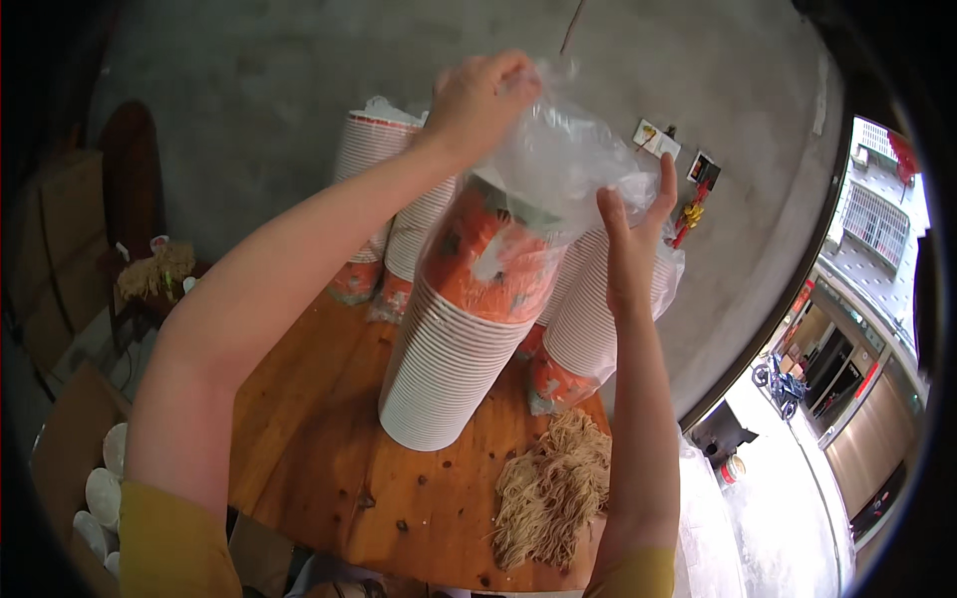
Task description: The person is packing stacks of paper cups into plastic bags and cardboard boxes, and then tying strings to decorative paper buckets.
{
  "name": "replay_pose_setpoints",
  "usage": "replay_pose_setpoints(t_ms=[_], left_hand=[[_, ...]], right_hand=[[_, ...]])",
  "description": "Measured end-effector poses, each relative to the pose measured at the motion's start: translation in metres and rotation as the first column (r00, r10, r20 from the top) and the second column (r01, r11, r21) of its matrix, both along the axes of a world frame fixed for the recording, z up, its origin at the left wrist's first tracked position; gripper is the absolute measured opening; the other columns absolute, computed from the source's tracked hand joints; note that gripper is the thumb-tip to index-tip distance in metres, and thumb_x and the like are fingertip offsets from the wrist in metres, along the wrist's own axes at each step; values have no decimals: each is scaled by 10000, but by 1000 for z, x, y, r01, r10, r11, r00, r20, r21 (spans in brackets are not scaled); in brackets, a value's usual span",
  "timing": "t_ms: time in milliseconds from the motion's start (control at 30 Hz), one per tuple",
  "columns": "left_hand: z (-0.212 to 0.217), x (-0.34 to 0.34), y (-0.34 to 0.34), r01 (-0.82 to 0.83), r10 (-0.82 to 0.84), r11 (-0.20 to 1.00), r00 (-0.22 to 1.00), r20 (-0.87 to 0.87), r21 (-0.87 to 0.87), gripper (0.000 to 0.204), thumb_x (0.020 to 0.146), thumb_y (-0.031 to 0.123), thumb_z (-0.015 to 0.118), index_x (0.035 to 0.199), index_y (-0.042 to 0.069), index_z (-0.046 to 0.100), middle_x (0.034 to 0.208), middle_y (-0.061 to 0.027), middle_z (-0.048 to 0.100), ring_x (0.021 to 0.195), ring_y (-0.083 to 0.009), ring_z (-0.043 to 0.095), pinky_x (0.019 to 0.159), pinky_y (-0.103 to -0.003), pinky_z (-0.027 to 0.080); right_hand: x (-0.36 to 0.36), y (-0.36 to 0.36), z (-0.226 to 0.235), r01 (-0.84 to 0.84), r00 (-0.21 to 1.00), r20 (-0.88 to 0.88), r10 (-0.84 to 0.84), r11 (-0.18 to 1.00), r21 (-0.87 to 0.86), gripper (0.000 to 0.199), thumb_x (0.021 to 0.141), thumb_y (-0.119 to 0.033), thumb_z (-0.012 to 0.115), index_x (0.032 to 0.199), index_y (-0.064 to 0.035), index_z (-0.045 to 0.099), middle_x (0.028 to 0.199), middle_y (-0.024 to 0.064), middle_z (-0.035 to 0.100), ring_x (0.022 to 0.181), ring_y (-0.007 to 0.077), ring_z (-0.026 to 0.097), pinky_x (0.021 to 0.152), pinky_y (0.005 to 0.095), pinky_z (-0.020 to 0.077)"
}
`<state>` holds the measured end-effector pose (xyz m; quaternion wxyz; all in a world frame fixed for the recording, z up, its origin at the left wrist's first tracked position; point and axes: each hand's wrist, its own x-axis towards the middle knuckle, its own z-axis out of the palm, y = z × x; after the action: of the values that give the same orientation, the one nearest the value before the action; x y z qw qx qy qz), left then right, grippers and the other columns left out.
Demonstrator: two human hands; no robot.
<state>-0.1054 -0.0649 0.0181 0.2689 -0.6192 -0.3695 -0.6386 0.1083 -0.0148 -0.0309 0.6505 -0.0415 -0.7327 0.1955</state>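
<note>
A tall stack of nested paper cups [449,369] stands on the wooden table, tilted a little, its white rims downward and an orange printed cup uppermost. A clear plastic bag [578,149] is around at least the upper part of the stack and rises loose above it. My left hand [483,100] pinches the bag's gathered top at the upper left. On the other side, my right hand [638,239] is raised against the bag, thumb and a finger spread apart. Its other fingers are partly hidden.
More bagged cup stacks [583,319] stand behind at the right, and others [374,149] at the back left. A bundle of tan strings [553,488] lies on the wooden table [319,429] near my right forearm. White cups [103,496] sit in a cardboard box at the lower left.
</note>
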Motion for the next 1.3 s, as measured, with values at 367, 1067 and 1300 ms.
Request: replay_pose_setpoints(t_ms=[367, 1067, 1300], left_hand=[[26, 112, -99, 920, -786, 323, 130, 605, 223, 463, 997, 404, 354, 1137, 11, 556, 1083, -91, 618, 955, -215, 616, 873, -316, 494], [-371, 181, 32, 734, -475, 466, 679, 560, -494, 631, 955, 307, 540, 1453, 42, 257, 1419, -163, 300, 1288, -294, 349, 996, -338, 383], [-399, 172, 114, 891, -342, 437, 286, 895, -118, 384, 984, 219, 410, 1279, -16, 484, 1186, -142, 540, 1150, -257, 467, 987, -347, 356]], right_hand=[[28, -56, -14, -229, 972, -1, 234, 949, -215, 888, 764, -134, 737, 1459, -56, 190, 1229, 112, 537, 1034, 203, 549, 890, 328, 450], [155, 47, -315, 652, 548, 814, -195, 709, -268, 510, 817, -343, 663, 1189, -6, 573, 1054, 151, 612, 1013, 300, 555, 841, 378, 460], [81, 33, -277, 729, 195, 606, -771, 528, 437, 705, 685, -251, 761, 1253, 19, 442, 1128, 167, 472, 1015, 320, 506, 791, 378, 495]])
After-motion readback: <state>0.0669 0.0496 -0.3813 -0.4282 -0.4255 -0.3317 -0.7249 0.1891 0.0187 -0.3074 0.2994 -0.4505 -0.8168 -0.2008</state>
